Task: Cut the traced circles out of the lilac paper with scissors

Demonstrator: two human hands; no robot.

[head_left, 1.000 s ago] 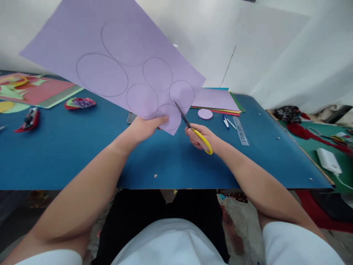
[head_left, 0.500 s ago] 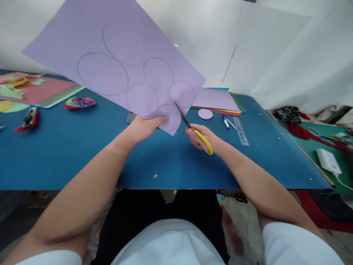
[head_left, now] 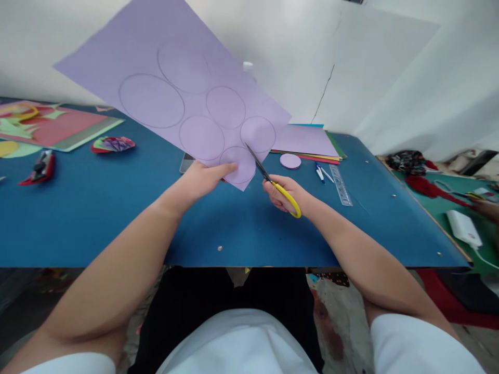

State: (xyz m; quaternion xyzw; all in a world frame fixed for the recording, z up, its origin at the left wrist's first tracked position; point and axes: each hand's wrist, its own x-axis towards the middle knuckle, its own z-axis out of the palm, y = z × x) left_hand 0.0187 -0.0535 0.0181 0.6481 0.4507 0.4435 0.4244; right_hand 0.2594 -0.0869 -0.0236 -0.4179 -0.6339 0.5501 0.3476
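Note:
A large purple sheet of paper (head_left: 156,57), with several circles drawn on it in pencil, is held up in front of me. My left hand (head_left: 202,182) pinches its lower corner, the thumb lying over the smallest low circle. Yellow-handled scissors (head_left: 286,196) are in my right hand (head_left: 283,195), the fingers wrapped round the handles. Their dark blades point up and left, across the paper's lower right edge between two circles. A cut purple disc (head_left: 290,161) lies on the blue table (head_left: 128,218) beyond my right hand.
Right of the disc are a pen (head_left: 320,173) and a clear ruler (head_left: 340,185). Behind sits a stack of coloured paper (head_left: 307,141). To the left lie paper scraps (head_left: 23,127), a red stapler-like item (head_left: 39,169) and a colourful folded piece (head_left: 113,144). A phone-like object (head_left: 186,162) is partly covered.
The sheet's upper left part has swung slightly right and down, showing more wall and a white object behind it. My hands and the scissors have hardly moved.

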